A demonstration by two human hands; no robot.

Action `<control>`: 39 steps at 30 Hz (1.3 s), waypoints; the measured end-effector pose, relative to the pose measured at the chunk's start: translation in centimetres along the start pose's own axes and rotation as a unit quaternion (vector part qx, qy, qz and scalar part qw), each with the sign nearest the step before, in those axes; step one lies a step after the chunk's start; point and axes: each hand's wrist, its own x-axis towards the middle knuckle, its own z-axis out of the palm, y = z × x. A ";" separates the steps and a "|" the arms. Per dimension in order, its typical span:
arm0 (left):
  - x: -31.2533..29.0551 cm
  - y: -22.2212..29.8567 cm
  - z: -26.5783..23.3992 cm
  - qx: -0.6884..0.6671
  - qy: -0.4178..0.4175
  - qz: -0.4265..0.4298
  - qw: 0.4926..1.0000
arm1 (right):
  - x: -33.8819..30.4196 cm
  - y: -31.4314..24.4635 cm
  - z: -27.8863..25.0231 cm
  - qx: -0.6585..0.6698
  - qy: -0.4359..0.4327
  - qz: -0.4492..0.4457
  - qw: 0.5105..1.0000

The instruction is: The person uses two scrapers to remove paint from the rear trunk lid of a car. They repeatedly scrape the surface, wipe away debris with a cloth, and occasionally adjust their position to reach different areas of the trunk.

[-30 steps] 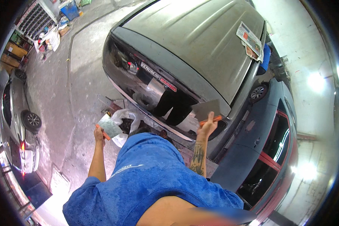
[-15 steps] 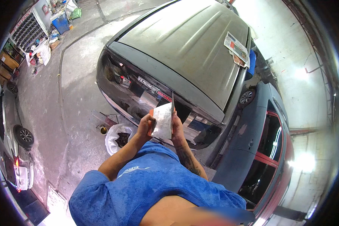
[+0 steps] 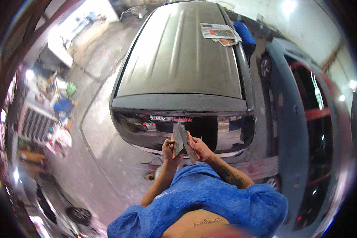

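Observation:
My left hand is closed on a filler spreader with a wide grey metal blade and an orange grip. A second filler spreader, also orange-edged, is gripped in my right hand, thumb on its side. The two blades lean together in front of my chest, tips pointing away from me; whether they touch I cannot tell. Just beyond my hands is the dark rear window of a large vehicle with a dull grey ribbed roof.
Newspaper sheets lie on the roof's far right edge, beside a person in blue. A grey-primed car with red window frames stands along the right. Left are a silver car and a blue bin. A small tin sits by my left forearm.
My view has turned, so the vehicle now stands straight ahead. The spreaders, earlier overlapped with one broad blade facing me, are now angled apart, one in each hand. The person in blue shows more.

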 end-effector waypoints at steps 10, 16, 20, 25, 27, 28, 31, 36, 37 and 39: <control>0.0 -1.3 3.6 0.133 -0.078 0.026 0.988 | -2.2 -2.1 -1.6 0.023 -0.043 -0.037 0.998; 0.6 -3.3 5.7 0.279 -0.085 0.188 0.938 | -3.9 -3.0 -2.5 -0.032 -0.091 -0.051 0.994; 1.6 -2.1 7.5 0.050 -0.098 -0.017 0.994 | -4.2 -2.8 -3.5 0.037 -0.095 -0.062 0.993; 1.5 -1.9 7.8 0.028 -0.198 -0.065 0.978 | -3.9 -3.3 -4.6 0.077 -0.066 -0.086 0.991; 1.1 -1.5 7.3 -0.033 -0.131 -0.034 0.990 | -4.2 -3.9 -4.9 0.105 -0.010 -0.079 0.991; 0.9 -1.3 6.9 0.031 -0.135 0.007 0.990 | -4.6 -4.3 -5.0 0.125 -0.022 -0.128 0.984; 0.2 -0.5 5.5 0.131 -0.219 0.089 0.963 | -5.7 -6.0 -5.0 0.137 0.035 -0.174 0.974; -1.0 -1.3 4.4 0.108 -0.131 0.152 0.974 | -6.3 -8.0 -3.3 0.128 0.109 -0.228 0.959; -1.2 -1.9 4.5 0.116 -0.132 0.153 0.973 | -6.0 -8.1 -2.7 0.130 0.128 -0.254 0.950; -1.5 -2.8 5.0 0.121 -0.102 0.150 0.976 | -5.4 -8.0 -1.6 0.032 0.266 -0.230 0.936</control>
